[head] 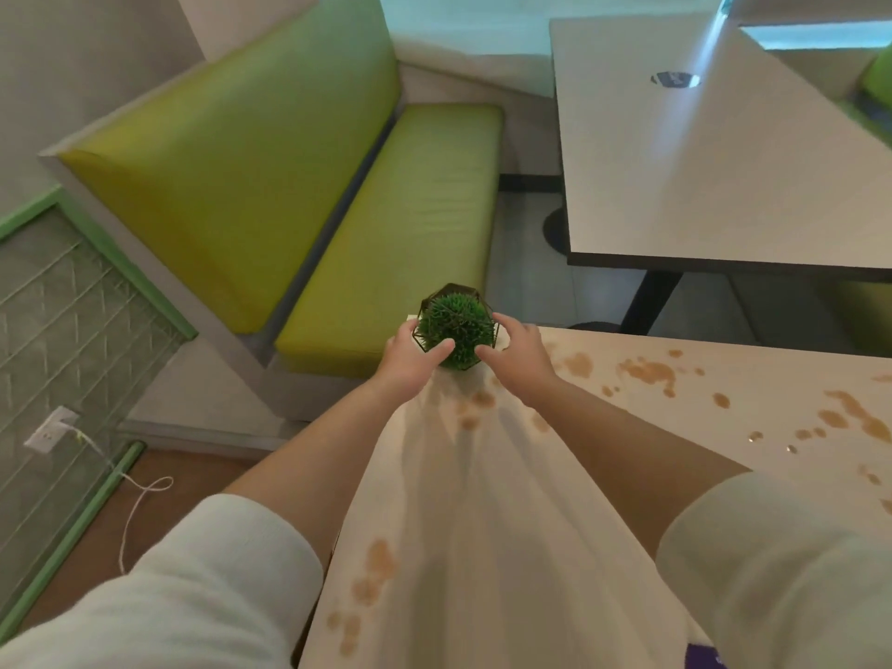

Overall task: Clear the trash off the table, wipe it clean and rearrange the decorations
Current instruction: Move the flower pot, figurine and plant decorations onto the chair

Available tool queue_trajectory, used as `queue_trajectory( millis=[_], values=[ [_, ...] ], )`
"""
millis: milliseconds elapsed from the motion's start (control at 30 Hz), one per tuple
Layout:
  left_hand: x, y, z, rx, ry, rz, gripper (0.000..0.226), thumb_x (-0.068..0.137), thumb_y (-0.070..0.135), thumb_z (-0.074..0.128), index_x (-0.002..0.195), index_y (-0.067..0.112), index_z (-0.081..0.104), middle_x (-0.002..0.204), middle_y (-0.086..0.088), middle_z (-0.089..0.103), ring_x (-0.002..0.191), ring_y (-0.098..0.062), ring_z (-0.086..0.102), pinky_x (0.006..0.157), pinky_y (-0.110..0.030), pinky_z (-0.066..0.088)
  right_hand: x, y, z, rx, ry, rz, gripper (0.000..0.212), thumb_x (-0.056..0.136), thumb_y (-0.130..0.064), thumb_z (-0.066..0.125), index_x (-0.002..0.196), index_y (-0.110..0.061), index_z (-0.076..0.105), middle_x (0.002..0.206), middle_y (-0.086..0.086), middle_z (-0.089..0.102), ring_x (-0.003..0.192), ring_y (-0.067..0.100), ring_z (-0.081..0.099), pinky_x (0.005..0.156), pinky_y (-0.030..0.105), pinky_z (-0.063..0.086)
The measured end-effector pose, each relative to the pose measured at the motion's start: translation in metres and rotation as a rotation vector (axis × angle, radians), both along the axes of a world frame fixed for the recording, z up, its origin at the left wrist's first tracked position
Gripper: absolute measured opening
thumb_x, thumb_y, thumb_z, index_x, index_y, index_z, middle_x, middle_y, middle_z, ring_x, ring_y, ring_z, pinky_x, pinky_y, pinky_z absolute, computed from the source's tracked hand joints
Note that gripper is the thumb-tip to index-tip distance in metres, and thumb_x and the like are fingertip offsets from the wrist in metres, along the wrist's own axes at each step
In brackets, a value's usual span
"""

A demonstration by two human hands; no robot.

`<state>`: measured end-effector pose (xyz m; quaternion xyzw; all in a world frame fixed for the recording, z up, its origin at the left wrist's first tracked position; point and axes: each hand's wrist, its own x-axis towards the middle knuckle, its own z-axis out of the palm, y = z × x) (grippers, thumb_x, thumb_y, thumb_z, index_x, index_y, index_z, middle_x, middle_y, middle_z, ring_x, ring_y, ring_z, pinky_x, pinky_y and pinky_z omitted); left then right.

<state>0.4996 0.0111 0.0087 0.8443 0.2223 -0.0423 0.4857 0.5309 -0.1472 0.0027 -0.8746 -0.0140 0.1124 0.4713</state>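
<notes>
The spiky ball plant (453, 329) is deep green inside a black wire cage. The bench (627, 475) is cream-white, blotched with tan-brown stains (649, 371). The seat cushions (386, 234) are yellow-green. The sleeves (202, 586) are white. The second bench (700, 161) is pale grey with a dark edge.

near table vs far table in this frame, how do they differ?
The near table is spattered with brown stains; the far table shows none. The near table carries a green plant decoration at its far corner, held between the left hand and right hand; the far table bears only a small dark round item, too blurred to name. Both have pale tops.
</notes>
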Motion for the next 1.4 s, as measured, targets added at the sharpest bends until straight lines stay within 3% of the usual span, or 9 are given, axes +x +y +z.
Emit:
queue_trajectory(
  millis=[67,300,467,633,800,933,1100,1200,1400],
  values=[
    [0.005,0.002,-0.008,-0.040,0.002,0.006,0.071,0.090,0.036,0.066,0.147,0.015,0.029,0.146,-0.007,0.041,0.128,-0.023,0.044,0.093,-0.028,0.036,0.002,0.005,-0.007,0.063,-0.008,-0.051,0.048,0.093,-0.027,0.063,0.139,-0.025,0.048,0.127,0.004,0.055,0.102,0.020,0.058,0.071,0.028,0.044],
    [0.001,0.004,-0.026,-0.052,-0.057,0.021,0.055,0.084,0.037,0.074,0.125,0.023,0.039,0.124,-0.003,0.051,0.110,-0.018,0.049,0.087,-0.032,0.042,-0.003,0.007,-0.015,0.156,-0.005,-0.226,0.004,0.092,-0.027,0.061,0.093,-0.026,0.058,0.086,0.006,0.068,0.075,0.026,0.066,0.061,0.033,0.049],
    [-0.011,-0.008,-0.011,-0.002,-0.230,0.006,0.040,0.083,0.059,0.063,0.117,0.042,0.050,0.113,0.002,0.047,0.115,-0.021,0.047,0.101,-0.039,0.042,-0.018,-0.010,-0.007,0.265,-0.012,-0.295,0.011,0.095,-0.022,0.058,0.088,-0.014,0.059,0.079,0.012,0.067,0.057,0.021,0.063,0.044,0.021,0.048],
    [-0.038,-0.038,0.015,-0.164,-0.230,0.023,0.043,0.083,0.058,0.065,0.123,0.049,0.053,0.121,0.002,0.032,0.121,-0.018,0.040,0.107,-0.033,0.038,-0.046,-0.033,0.007,0.343,0.067,-0.314,0.019,0.098,-0.018,0.053,0.094,-0.002,0.062,0.071,0.012,0.066,0.044,0.015,0.059,0.048,0.027,0.054],
    [-0.076,-0.075,0.031,-0.385,0.054,0.073,0.100,0.070,0.069,0.070,0.149,0.039,0.015,0.149,-0.005,0.035,0.129,-0.026,0.042,0.098,-0.050,0.047,-0.091,-0.075,0.030,0.462,0.181,-0.324,0.017,0.098,-0.018,0.054,0.094,-0.002,0.060,0.070,0.013,0.067,0.047,0.016,0.061,0.049,0.027,0.054],
    [-0.109,-0.115,0.045,-0.502,0.154,0.082,0.117,0.047,0.081,0.074,0.145,0.035,0.028,0.138,-0.003,0.048,0.121,-0.027,0.052,0.089,-0.047,0.054,-0.135,-0.120,0.052,0.610,0.277,-0.346,0.019,0.098,-0.017,0.056,0.096,0.001,0.062,0.071,0.014,0.065,0.053,0.021,0.061,0.050,0.029,0.053],
    [-0.160,-0.179,0.065,-0.542,0.114,0.083,0.108,0.054,0.067,0.082,0.142,0.023,0.037,0.133,-0.005,0.053,0.113,-0.027,0.058,0.070,-0.033,0.058,-0.191,-0.191,0.074,0.427,0.254,-0.361,0.023,0.096,-0.031,0.060,0.094,-0.009,0.065,0.084,0.007,0.064,0.072,0.019,0.058,0.069,0.035,0.054],
    [-0.192,-0.222,0.071,-0.550,0.110,0.072,0.105,0.056,0.062,0.083,0.142,0.022,0.038,0.132,-0.006,0.054,0.112,-0.029,0.059,0.078,-0.039,0.058,-0.224,-0.237,0.081,0.350,0.244,-0.360,0.028,0.093,-0.043,0.060,0.094,-0.015,0.061,0.100,0.007,0.061,0.085,0.019,0.054,0.085,0.044,0.052],
    [-0.244,-0.310,0.086,-0.571,0.108,-0.037,0.088,0.065,0.058,0.081,0.137,0.026,0.044,0.127,-0.005,0.057,0.109,-0.029,0.061,0.080,-0.040,0.059,-0.288,-0.315,0.093,0.540,0.372,-0.348,0.089,0.066,-0.065,0.077,0.128,-0.018,0.033,0.117,0.004,0.053,0.108,0.025,0.058,0.089,0.045,0.054]
  ],
)
